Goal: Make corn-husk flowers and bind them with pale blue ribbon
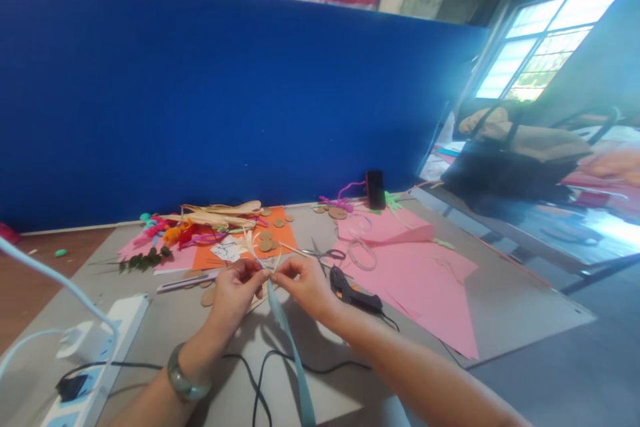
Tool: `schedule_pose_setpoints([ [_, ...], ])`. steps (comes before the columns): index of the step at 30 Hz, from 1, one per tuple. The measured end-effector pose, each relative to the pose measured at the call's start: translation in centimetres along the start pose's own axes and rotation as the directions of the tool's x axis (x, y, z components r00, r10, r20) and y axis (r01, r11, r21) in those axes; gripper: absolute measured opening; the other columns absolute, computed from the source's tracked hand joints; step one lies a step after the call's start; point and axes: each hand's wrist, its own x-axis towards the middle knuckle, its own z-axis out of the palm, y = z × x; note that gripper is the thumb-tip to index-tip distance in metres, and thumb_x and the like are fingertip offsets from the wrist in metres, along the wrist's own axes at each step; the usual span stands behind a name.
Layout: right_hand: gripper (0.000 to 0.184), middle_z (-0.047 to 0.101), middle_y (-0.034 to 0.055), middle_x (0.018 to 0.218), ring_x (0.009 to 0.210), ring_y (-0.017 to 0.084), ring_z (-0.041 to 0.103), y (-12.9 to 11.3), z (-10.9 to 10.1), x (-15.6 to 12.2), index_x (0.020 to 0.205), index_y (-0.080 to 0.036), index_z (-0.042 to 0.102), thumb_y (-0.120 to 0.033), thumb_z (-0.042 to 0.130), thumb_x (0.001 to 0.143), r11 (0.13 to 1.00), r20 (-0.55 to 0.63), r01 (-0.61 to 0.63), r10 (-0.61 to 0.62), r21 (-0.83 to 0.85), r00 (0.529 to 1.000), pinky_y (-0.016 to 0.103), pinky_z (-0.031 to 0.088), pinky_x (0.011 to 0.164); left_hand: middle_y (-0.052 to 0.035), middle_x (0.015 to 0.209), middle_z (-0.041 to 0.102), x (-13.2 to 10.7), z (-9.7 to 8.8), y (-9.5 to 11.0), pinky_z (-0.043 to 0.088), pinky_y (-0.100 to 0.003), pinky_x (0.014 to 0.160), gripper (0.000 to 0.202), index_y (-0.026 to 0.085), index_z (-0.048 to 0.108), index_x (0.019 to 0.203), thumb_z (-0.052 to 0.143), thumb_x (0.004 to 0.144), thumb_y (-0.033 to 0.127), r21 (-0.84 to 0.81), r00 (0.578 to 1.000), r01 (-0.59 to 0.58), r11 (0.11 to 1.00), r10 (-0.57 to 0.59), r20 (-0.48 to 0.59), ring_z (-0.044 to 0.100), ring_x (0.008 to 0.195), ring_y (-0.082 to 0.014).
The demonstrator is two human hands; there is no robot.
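Observation:
Over the middle of the table, my left hand (236, 290) and my right hand (307, 285) meet, fingertips pinched together. Between them they grip the upper end of a pale green ribbon (286, 330), whose long tail hangs toward me. Thin cream strips (248, 241) stick up just beyond the fingertips; exactly how they join the ribbon is hidden. A jade-coloured bangle (184, 373) circles my left wrist. A utility knife (186, 282) lies left of my left hand, while a black glue gun (356, 293) and scissors (325, 254) lie beside my right hand.
Pink sheets (425, 273) cover the right side. Wooden discs (267, 240) rest on orange paper (205, 258), near colourful yarn pieces (173, 233) and a leafy sprig (146, 260). A phone (375, 189) leans at the blue partition (240, 93). Black cables (320, 370) and a power strip (107, 353) lie close by.

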Motion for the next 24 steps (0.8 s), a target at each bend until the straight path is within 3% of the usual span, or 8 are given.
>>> schedule_pose_setpoints([
  [4, 0.018, 0.066, -0.0004, 0.061, 0.058, 0.013, 0.052, -0.2, 0.2, -0.1, 0.064, -0.018, 0.065, -0.028, 0.065, 0.079, 0.947, 0.001, 0.149, -0.155, -0.285, 0.988, 0.03, 0.038, 0.07, 0.0055, 0.046, 0.054, 0.2, -0.1, -0.5, 0.031, -0.019, 0.038, 0.031, 0.016, 0.058, 0.068, 0.077, 0.058, 0.038, -0.015, 1.0, 0.022, 1.0, -0.023, -0.019, 0.047, 0.037, -0.0083],
  [7, 0.015, 0.066, -0.0018, 0.061, 0.057, 0.012, 0.052, -0.5, 0.4, -0.1, 0.066, -0.018, 0.064, -0.022, 0.064, 0.08, 0.891, 0.032, 0.186, -0.19, -0.414, 0.981, 0.033, 0.033, 0.078, 0.0059, 0.045, 0.053, 0.5, -0.3, -1.2, 0.029, -0.018, 0.039, 0.031, 0.016, 0.059, 0.07, 0.077, 0.06, 0.039, -0.023, 0.999, 0.039, 0.999, -0.039, -0.003, 0.045, 0.038, -0.0079],
  [13, 0.013, 0.064, -0.0006, 0.064, 0.062, 0.014, 0.054, -1.2, 0.8, -0.2, 0.067, -0.016, 0.06, -0.016, 0.059, 0.08, 0.831, 0.069, 0.191, -0.182, -0.522, 0.981, 0.033, 0.029, 0.078, 0.0064, 0.047, 0.05, 0.8, -0.6, -2.2, 0.027, -0.019, 0.04, 0.033, 0.015, 0.061, 0.07, 0.078, 0.059, 0.041, -0.003, 0.999, 0.041, 0.999, -0.041, 0.006, 0.043, 0.04, -0.0072],
  [19, 0.009, 0.065, 0.003, 0.071, 0.069, 0.017, 0.055, -1.4, 0.9, -0.6, 0.074, -0.016, 0.058, -0.013, 0.053, 0.081, 0.739, 0.113, 0.293, -0.285, -0.607, 0.952, 0.034, 0.029, 0.078, 0.0074, 0.048, 0.046, 0.7, -0.4, -2.0, 0.028, -0.018, 0.042, 0.033, 0.014, 0.061, 0.067, 0.08, 0.057, 0.04, -0.054, 0.999, 0.036, 0.998, -0.036, 0.0, 0.04, 0.041, -0.0059],
  [24, 0.01, 0.063, 0.0028, 0.068, 0.068, 0.017, 0.054, -1.1, 0.7, -0.7, 0.072, -0.016, 0.055, -0.011, 0.051, 0.079, 0.716, 0.12, 0.324, -0.322, -0.618, 0.939, 0.034, 0.03, 0.079, 0.006, 0.049, 0.047, 0.9, -0.4, -2.3, 0.028, -0.018, 0.042, 0.031, 0.014, 0.061, 0.065, 0.079, 0.059, 0.039, -0.025, 0.998, 0.028, 0.999, -0.026, 0.062, 0.041, 0.042, -0.0061],
])
